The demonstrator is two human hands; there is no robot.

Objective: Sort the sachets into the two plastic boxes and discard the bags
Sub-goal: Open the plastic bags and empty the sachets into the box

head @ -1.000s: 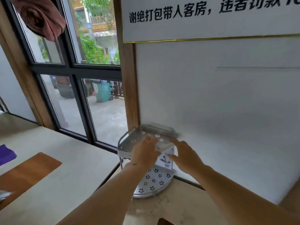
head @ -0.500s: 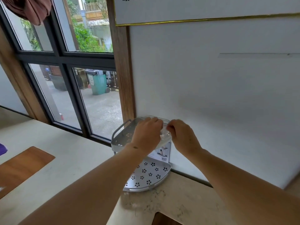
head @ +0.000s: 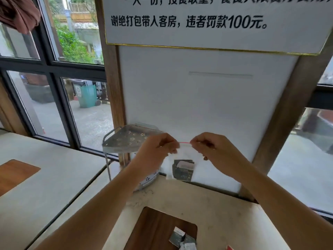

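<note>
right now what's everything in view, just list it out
zip bag: one, clear with a red strip, held up between both hands
sachet: one, dark, inside the bag
loose sachets: a few, dark and white, bottom edge on the wooden inset
corner rack: one, grey metal, two tiers, by the wall
sign: one, white with black text, top
green bin: one, outside the window
left hand: pinching the bag's top
right hand: pinching the bag's top

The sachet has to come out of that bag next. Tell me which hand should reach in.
Probably the right hand. Both hands pinch the clear zip bag at its red-lined top; the left hand can hold it while the right dips for the dark sachet.
</note>
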